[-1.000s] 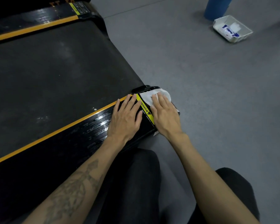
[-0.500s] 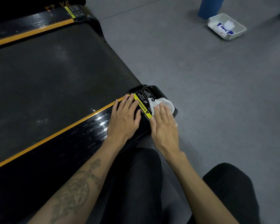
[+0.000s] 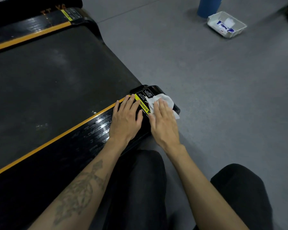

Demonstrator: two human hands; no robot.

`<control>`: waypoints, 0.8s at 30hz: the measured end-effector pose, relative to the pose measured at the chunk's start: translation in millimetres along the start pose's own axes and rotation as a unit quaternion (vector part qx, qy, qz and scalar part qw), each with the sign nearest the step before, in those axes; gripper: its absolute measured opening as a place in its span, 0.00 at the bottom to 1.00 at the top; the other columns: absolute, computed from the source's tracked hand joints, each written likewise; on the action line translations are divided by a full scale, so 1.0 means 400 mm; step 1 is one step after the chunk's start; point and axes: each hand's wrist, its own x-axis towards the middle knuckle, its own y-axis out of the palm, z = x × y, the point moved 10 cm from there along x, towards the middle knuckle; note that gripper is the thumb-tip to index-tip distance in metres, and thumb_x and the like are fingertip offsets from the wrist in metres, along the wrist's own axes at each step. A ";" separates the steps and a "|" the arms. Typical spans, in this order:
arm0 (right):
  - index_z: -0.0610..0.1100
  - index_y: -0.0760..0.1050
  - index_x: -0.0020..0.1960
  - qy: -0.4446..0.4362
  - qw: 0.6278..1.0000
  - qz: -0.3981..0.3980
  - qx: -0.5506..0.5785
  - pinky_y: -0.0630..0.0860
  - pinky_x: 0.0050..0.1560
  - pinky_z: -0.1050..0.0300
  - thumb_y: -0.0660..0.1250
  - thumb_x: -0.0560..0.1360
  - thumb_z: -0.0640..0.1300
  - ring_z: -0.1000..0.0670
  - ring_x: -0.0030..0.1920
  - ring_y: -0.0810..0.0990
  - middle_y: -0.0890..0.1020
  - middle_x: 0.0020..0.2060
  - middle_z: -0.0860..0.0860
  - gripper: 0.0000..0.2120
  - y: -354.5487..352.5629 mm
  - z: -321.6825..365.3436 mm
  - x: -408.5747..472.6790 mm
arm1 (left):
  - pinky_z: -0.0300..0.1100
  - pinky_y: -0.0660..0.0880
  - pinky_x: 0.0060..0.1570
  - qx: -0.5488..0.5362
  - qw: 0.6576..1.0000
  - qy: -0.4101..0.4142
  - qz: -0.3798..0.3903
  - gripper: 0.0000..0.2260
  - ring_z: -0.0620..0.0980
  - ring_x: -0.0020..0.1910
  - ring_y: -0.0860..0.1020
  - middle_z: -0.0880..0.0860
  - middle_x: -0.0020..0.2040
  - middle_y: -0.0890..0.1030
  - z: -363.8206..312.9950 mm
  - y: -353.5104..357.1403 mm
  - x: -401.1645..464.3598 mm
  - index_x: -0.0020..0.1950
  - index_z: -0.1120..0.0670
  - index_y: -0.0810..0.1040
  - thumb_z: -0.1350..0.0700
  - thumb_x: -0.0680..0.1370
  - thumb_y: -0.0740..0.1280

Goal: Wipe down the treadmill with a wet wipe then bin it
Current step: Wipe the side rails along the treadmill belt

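A black treadmill (image 3: 53, 83) with orange side stripes fills the left of the view. On its near rear corner cap lies a white wet wipe (image 3: 164, 100), partly covering the yellow warning label. My right hand (image 3: 163, 123) presses flat on the wipe with straight fingers. My left hand (image 3: 125, 119) rests flat on the ribbed side rail just left of the label, holding nothing.
Grey floor stretches to the right. At the far upper right stands a white tray (image 3: 239, 29) with a blue-and-white packet inside, and a blue cylinder (image 3: 208, 6) behind it. My knees in dark trousers (image 3: 140, 188) are at the bottom.
My right hand slid the wipe back toward me over the corner cap, then out again a little. The left hand stayed on the rail.
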 end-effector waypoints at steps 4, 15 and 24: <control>0.42 0.49 0.84 0.053 0.996 -0.016 0.068 0.46 0.82 0.51 0.44 0.85 0.58 0.53 0.82 0.41 0.47 0.84 0.48 0.32 -0.005 -0.020 -0.048 | 0.59 0.57 0.79 -0.001 1.000 0.004 -0.005 0.20 0.53 0.81 0.62 0.55 0.79 0.68 -0.001 -0.006 0.001 0.75 0.55 0.73 0.49 0.85 0.58; 0.44 0.39 0.84 0.093 0.975 -0.025 0.199 0.41 0.79 0.58 0.52 0.87 0.54 0.57 0.80 0.31 0.37 0.82 0.53 0.33 0.019 0.014 -0.070 | 0.59 0.58 0.79 0.002 1.000 0.003 -0.008 0.21 0.54 0.80 0.63 0.56 0.79 0.68 -0.004 -0.008 0.001 0.75 0.55 0.73 0.49 0.85 0.57; 0.46 0.39 0.84 0.115 0.970 -0.022 0.215 0.46 0.81 0.58 0.51 0.87 0.51 0.60 0.79 0.31 0.38 0.83 0.55 0.31 0.014 0.015 -0.062 | 0.58 0.59 0.79 -0.001 1.000 0.004 -0.008 0.22 0.55 0.80 0.64 0.57 0.78 0.70 -0.008 -0.006 -0.002 0.74 0.56 0.74 0.48 0.84 0.54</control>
